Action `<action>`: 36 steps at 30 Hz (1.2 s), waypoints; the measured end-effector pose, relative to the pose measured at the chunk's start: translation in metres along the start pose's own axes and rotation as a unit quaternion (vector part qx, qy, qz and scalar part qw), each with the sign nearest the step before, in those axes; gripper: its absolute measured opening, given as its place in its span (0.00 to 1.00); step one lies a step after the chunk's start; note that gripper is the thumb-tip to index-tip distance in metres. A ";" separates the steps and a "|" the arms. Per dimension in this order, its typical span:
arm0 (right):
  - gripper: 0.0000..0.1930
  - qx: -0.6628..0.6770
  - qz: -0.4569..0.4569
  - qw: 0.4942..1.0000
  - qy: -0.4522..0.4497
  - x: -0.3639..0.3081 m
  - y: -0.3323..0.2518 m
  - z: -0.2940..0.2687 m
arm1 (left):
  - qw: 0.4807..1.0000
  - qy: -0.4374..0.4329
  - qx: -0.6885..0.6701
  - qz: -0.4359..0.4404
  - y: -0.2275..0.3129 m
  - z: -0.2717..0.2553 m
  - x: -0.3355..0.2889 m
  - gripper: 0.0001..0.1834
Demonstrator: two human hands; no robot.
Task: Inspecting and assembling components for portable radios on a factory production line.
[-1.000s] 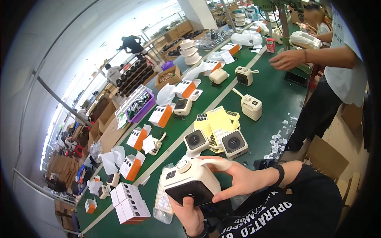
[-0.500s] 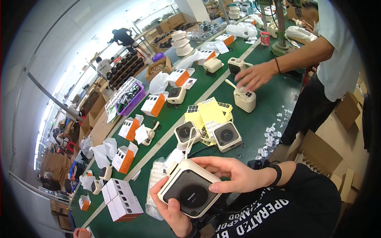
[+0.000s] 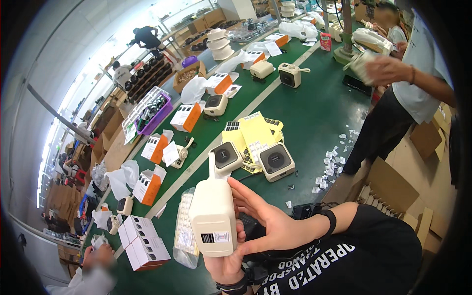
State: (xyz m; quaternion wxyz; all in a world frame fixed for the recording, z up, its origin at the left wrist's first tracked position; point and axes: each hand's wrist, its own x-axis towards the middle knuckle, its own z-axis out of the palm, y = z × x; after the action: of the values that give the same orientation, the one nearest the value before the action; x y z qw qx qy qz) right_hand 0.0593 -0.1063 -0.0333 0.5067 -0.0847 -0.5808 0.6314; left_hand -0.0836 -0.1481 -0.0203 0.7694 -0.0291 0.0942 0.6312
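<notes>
A cream portable speaker (image 3: 210,206) with a carry strap is held up in front of me, turned so that a plain side with a small label faces up. My left hand (image 3: 223,267) grips it from below and behind, with most of its fingers hidden by the body. Closed against the right side of the same speaker is my right hand (image 3: 268,221). Just beyond, two more cream speakers lie grille up, one on the left (image 3: 227,156) and one on the right (image 3: 277,161), beside yellow sticker sheets (image 3: 258,132).
White boxes (image 3: 142,241) are stacked at the left. Open orange-and-white boxes (image 3: 149,186) line the green table (image 3: 314,113). A co-worker's hand (image 3: 391,70) lifts a cream speaker (image 3: 363,68) at the right. Small white packets (image 3: 332,164) lie scattered near the table's right edge.
I have turned the speaker from grille side to labelled side, and my left hand has moved behind it. The co-worker has picked up a speaker and moved it right. Another person's hand shows lower left.
</notes>
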 end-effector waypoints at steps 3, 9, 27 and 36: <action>0.56 -0.003 0.038 0.999 0.020 0.002 0.000 0.006 | 0.999 0.013 0.013 0.029 -0.004 -0.002 0.002 0.31; 0.54 -0.125 0.027 0.989 0.075 0.008 -0.012 0.003 | 0.888 0.057 0.406 0.210 -0.014 -0.011 0.012 0.33; 0.15 -0.075 -0.095 0.987 0.105 0.007 0.002 -0.016 | 0.849 -0.051 0.451 0.270 -0.026 -0.028 0.003 0.41; 0.28 -0.034 0.178 0.983 -0.017 0.014 -0.024 -0.049 | 0.787 -0.016 0.547 0.285 -0.018 -0.034 0.006 0.48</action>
State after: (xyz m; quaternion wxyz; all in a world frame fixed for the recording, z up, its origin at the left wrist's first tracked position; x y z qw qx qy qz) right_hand 0.0998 -0.0692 -0.0217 0.3734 -0.1932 -0.5862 0.6925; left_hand -0.0686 -0.1517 -0.0563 0.4434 0.4350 0.4152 0.6646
